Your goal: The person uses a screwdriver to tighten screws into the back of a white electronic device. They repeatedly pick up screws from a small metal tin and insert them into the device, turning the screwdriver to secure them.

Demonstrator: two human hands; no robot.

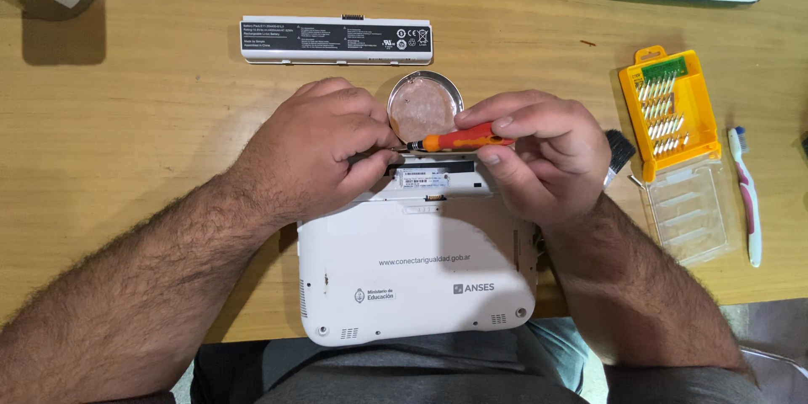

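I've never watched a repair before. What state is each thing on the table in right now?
Laptop: upside down, battery bay empty.
Battery: out, lying flat.
Screwdriver: held level in right hand.
Left hand: pinching its tip.
Bit case: lid open.
Round dish: uncovered.

— Where are the 2 arms?

— Both bare arms come up from the bottom, 1 on each side, and lean in so the hands meet in the middle.

— What does the left hand (316,147) do?

— It lies knuckles up, with its fingers curled in tight. The thumb and first finger pinch together at the tip, but what they pinch is too small to see.

— And the right hand (543,151)?

— It is bent at the wrist, and its fingers and thumb are closed in a pinch, pointing at the left hand. The 2 hands are very near each other.
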